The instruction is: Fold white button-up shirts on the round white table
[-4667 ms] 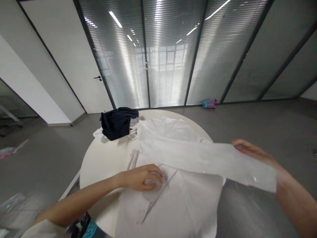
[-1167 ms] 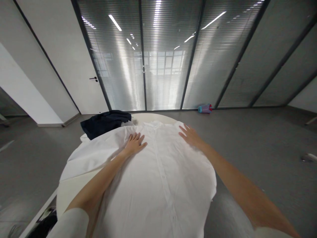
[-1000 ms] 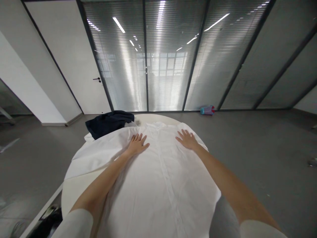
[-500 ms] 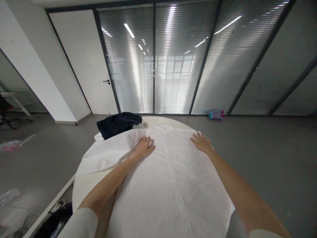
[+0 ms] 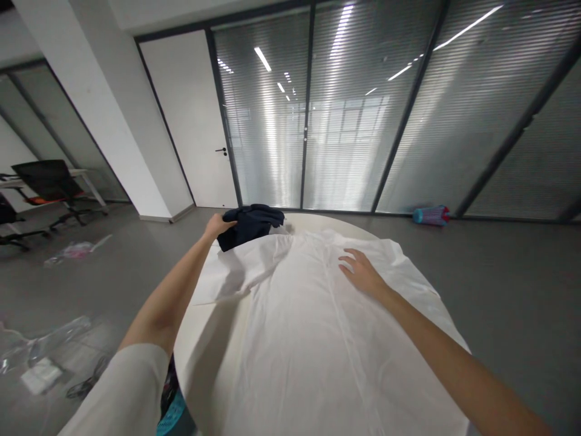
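Note:
A white shirt (image 5: 327, 339) lies spread flat over a round white table (image 5: 200, 339), button line running down its middle. My right hand (image 5: 361, 271) rests palm down on the shirt's upper part, fingers apart. My left hand (image 5: 216, 225) is stretched to the table's far left edge and touches a crumpled dark navy garment (image 5: 252, 223) there; I cannot see whether its fingers grip the cloth. One sleeve of the shirt (image 5: 236, 272) lies folded out to the left.
Glass walls with blinds and a white door (image 5: 190, 121) stand behind the table. A small teal and red object (image 5: 430, 214) lies on the grey floor by the glass. Office chairs (image 5: 49, 188) and plastic wrapping (image 5: 40, 351) are at the left.
My left hand has left the shirt and reached out to the dark garment at the far left. My right hand slid slightly toward the shirt's middle. My view has turned left.

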### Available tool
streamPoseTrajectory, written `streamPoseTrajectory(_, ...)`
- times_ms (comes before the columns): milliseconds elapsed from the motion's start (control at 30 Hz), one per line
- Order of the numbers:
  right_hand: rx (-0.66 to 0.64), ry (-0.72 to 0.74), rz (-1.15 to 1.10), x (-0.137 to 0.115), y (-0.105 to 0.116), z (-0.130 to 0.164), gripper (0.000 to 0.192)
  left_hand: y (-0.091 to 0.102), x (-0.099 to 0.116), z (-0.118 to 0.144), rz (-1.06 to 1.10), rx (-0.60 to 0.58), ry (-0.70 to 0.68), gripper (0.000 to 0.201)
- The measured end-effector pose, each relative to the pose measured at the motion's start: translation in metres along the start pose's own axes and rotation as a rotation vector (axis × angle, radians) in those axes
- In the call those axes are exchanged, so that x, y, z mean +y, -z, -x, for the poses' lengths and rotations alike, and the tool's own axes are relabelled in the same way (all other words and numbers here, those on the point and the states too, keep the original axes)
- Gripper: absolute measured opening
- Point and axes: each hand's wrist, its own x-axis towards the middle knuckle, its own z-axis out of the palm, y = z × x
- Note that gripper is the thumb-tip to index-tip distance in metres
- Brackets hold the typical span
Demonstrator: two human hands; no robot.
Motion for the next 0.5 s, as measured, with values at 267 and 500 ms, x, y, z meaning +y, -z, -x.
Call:
streamPoseTrajectory(267, 0.043, 0.147, -0.226, -0.068, 0.012, -0.030, 0.030, 0.008, 0.075, -0.035, -0.152, 0.229, 0.117, 0.019)
streamPoseTrajectory(500, 0.160, 0.066, -0.584, -0.104, -0.001, -0.077, 0.066, 0.011, 0.204, 0.002, -0.096, 0.003, -0.351, 0.022)
